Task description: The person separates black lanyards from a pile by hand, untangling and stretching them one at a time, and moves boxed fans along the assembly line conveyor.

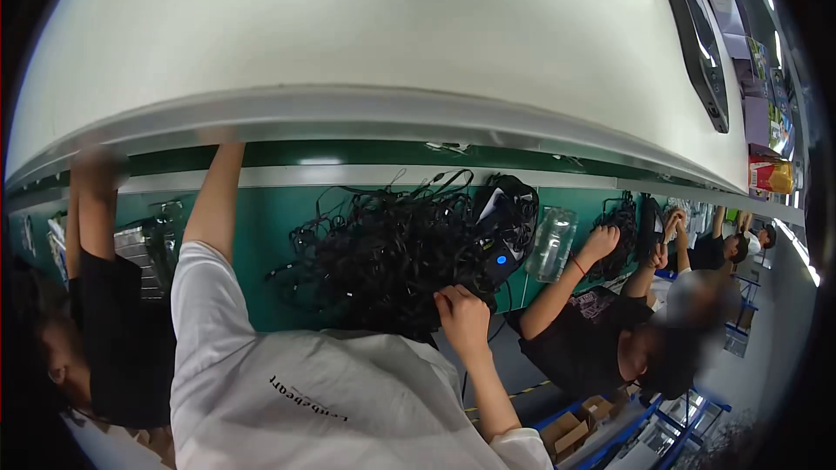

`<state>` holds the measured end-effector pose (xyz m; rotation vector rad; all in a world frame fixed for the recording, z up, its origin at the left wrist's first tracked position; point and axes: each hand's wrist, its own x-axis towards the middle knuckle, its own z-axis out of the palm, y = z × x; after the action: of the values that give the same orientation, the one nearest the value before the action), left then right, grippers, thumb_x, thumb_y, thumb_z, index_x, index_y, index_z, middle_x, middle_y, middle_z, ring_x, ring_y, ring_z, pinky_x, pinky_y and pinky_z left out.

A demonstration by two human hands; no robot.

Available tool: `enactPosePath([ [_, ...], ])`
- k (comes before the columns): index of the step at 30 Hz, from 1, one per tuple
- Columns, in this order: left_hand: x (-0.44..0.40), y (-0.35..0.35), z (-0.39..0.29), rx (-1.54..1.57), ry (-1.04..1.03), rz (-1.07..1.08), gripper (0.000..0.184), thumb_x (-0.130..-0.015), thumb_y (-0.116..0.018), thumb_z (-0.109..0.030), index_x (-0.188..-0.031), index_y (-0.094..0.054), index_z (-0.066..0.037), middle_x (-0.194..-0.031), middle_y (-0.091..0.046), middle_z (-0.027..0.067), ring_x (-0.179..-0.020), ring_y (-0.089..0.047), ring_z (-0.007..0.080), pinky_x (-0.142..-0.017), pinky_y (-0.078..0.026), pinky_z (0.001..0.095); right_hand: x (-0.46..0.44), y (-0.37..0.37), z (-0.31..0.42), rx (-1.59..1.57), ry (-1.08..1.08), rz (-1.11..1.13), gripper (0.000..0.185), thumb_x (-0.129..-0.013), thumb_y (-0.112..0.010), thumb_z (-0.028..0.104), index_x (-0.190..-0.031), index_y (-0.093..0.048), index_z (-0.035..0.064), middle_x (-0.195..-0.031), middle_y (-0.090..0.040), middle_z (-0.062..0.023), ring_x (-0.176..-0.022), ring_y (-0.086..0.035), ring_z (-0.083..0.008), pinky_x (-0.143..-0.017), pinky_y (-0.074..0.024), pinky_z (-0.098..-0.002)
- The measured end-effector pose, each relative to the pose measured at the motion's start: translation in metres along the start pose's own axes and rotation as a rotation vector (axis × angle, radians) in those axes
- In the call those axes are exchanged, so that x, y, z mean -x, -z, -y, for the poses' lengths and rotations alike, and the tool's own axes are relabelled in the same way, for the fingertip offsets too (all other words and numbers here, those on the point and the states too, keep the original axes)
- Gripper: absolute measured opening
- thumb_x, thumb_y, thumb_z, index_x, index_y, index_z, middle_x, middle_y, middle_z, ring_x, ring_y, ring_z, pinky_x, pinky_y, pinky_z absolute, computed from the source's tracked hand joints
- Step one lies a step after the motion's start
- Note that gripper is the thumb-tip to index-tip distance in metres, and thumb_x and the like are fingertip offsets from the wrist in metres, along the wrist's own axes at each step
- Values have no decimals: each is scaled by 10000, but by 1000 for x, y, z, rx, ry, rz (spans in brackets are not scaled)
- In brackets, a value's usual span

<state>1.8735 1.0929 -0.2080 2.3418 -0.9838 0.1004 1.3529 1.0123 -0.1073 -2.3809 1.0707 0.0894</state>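
My right hand (463, 318) is at the near edge of a tangled heap of thin black cables (396, 248) on the green work surface. Its fingers are curled, thumb against fingertips; what they hold, if anything, is too small to make out. My left arm stretches up to the metal edge of a white shelf (366, 26). Only a blurred bit of my left hand (218, 134) shows there, its fingers hidden behind that edge. Right of the heap stands a black device (502, 258) with a round blue mark, with cables around its upper part.
A clear plastic container (551, 244) lies right of the black device. To the right a co-worker in a black shirt (579, 339) handles more black cables (623, 231); another person's sleeve (113, 313) is close on my left. A flat black device (697, 35) lies on the shelf.
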Motion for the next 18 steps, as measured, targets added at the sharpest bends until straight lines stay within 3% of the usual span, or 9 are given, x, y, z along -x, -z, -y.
enactPosePath([
  [6,33,58,-36,-104,-30,105,329,-790,-643,-154,-1084,-617,-8,-1012,-640,178,-1057,-575,338,-903,-457,445,-4,50,22,-130,113,78,153,-830,-679,161,-761,-633,32,-698,-587,-107,-614,-613,-302,-557,-460,-393],
  [7,43,75,-52,-88,-32,68,417,-753,-670,-152,-1150,-611,-37,-1153,-612,210,-1109,-546,404,-944,-437,463,-8,66,24,-151,181,128,156,-828,-679,153,-757,-624,26,-692,-578,-109,-606,-606,-298,-552,-453,-389],
  [8,60,85,-75,-72,44,109,474,-729,-677,-165,-1184,-610,-52,-1217,-595,199,-1144,-543,383,-989,-426,451,-12,82,26,-170,251,177,160,-826,-680,145,-752,-615,20,-686,-569,-111,-598,-600,-293,-547,-446,-386],
  [11,122,110,-192,466,-155,387,591,-734,-694,-153,-1304,-563,-68,-1350,-553,152,-1274,-501,305,-1095,-363,404,-20,136,42,-265,437,237,164,-835,-665,120,-742,-576,19,-690,-533,-107,-574,-561,-276,-523,-421,-379],
  [13,167,100,-270,827,-116,654,679,-776,-734,-259,-1381,-501,-59,-1420,-501,136,-1348,-429,288,-1137,-292,399,-19,176,55,-418,633,71,167,-822,-670,85,-734,-559,-2,-670,-503,-114,-571,-518,-249,-525,-397,-344],
  [14,176,107,-312,951,-213,744,670,-788,-726,-249,-1385,-495,-50,-1433,-486,139,-1358,-417,283,-1135,-291,399,-13,199,60,-489,568,-2,133,-810,-679,81,-760,-589,-2,-672,-503,-94,-585,-501,-205,-538,-383,-312],
  [15,185,115,-348,1067,-259,805,650,-806,-712,-218,-1385,-483,-32,-1390,-527,140,-1345,-435,278,-1137,-283,398,-4,225,66,-541,626,-147,118,-812,-672,96,-782,-608,1,-681,-510,-68,-594,-486,-149,-541,-366,-281],
  [16,192,111,-381,1232,-412,679,450,-867,-664,-214,-1256,-579,-5,-1124,-663,129,-1086,-615,242,-982,-440,372,1,243,63,-717,701,-251,133,-837,-649,112,-779,-599,3,-696,-525,-29,-610,-480,-113,-541,-353,-249],
  [18,191,146,-424,1232,-208,918,234,-941,-581,-224,-984,-647,-4,-790,-639,42,-697,-586,124,-665,-478,281,30,288,67,-967,780,-391,160,-867,-639,157,-816,-597,12,-743,-537,-12,-589,-470,-101,-539,-344,-217],
])
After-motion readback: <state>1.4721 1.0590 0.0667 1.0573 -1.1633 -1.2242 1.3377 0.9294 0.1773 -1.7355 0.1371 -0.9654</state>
